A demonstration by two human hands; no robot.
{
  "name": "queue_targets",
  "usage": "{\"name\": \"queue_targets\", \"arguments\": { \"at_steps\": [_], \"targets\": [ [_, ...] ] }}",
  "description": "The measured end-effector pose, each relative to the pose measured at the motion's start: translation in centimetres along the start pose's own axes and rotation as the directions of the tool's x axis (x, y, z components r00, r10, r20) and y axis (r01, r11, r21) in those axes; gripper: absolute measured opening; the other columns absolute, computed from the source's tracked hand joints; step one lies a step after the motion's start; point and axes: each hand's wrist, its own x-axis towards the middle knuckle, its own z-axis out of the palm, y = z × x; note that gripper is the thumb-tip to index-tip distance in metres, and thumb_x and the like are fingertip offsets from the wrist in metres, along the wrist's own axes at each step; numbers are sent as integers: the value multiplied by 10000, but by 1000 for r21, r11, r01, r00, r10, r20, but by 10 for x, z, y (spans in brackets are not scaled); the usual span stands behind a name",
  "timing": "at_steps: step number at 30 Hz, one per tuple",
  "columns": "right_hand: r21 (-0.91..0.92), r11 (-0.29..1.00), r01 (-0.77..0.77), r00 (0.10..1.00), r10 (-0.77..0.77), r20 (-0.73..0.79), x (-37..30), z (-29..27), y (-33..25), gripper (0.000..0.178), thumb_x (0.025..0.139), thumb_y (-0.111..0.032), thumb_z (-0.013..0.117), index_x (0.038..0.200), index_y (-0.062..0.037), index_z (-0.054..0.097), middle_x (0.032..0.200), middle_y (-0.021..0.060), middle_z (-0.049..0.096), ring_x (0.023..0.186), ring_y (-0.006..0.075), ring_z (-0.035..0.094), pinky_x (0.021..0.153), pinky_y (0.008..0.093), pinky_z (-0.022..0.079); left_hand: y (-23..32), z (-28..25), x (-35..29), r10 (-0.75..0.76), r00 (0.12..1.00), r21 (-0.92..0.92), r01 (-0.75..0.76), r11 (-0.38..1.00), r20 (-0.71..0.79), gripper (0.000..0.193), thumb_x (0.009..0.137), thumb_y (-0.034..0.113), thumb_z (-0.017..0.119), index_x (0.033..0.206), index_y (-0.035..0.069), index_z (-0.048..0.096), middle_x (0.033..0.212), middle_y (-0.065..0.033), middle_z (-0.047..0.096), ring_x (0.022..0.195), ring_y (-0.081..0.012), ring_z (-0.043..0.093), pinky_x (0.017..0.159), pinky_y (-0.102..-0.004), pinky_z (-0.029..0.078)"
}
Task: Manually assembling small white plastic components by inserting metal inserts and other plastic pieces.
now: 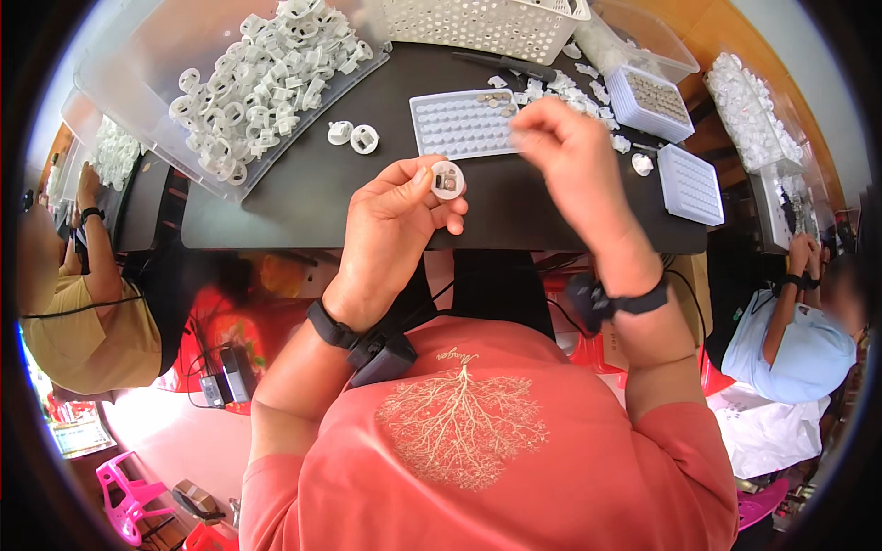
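My left hand (pixel 397 204) pinches a small round white plastic housing (pixel 447 180) between thumb and fingers, its open side turned up. Inside the housing sit a dark part and a small metallic-looking part. My right hand (pixel 570 151) hovers by the right edge of a pale tray (pixel 446 129) with rows of small pockets. Its fingers are drawn together and slightly blurred, and whatever they hold is hidden. A few small round greyish discs (pixel 496 99) lie in the tray's far right corner. Two more white housings (pixel 353 135) rest on the dark table, left of the tray.
A clear bin (pixel 266 165) heaped with white housings stands at the left. White pieces lie scattered below a perforated basket (pixel 487 23). At the right are a stack of trays filled with discs (pixel 650 103) and another pale tray stack (pixel 691 184). Co-workers sit at both sides.
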Motion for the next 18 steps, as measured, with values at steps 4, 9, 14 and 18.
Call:
{"name": "queue_targets", "arguments": {
  "at_steps": [4, 9, 14, 18],
  "targets": [
    [-417, 909, 14, 1000, -7, 18, 59, -36, 30, 137, 816, -160, 664, 892, -70, 735, 823, 129, 729, 794, 324, 701, 700, 422, 531, 1, 1, 0, -1, 1000, -32, 1, 999, 17, 325, 1011, 240, 586, 1174, -41, 570, 990, -161, 636, 845, -244, 617, 703, -344, 491],
    [-504, 848, 164, 973, -55, 224, 82, -11, 39, 137, 780, -112, 653, 876, -96, 750, 859, 122, 727, 852, 334, 691, 746, 436, 529, 2, -1, 0, -10, 999, -50, 13, 999, 49, 327, 1005, 245, 596, 1174, -34, 573, 983, -160, 635, 835, -241, 618, 688, -341, 483],
    [-517, 834, 191, 949, -22, 316, 76, -2, 37, 122, 773, -122, 671, 862, -104, 752, 843, 114, 721, 851, 321, 688, 740, 436, 527, 1, -6, 0, -5, 997, -76, 11, 997, 74, 331, 1001, 248, 604, 1173, -32, 572, 986, -159, 638, 840, -243, 624, 676, -343, 482],
    [-505, 841, 195, 950, -35, 309, 71, 1, 35, 91, 778, -125, 681, 842, -111, 744, 873, 91, 723, 856, 305, 688, 732, 429, 529, 0, -7, 3, -13, 996, -78, 20, 997, 90, 343, 992, 259, 618, 1175, -28, 572, 992, -158, 640, 850, -244, 629, 667, -341, 485]
  ]
}}
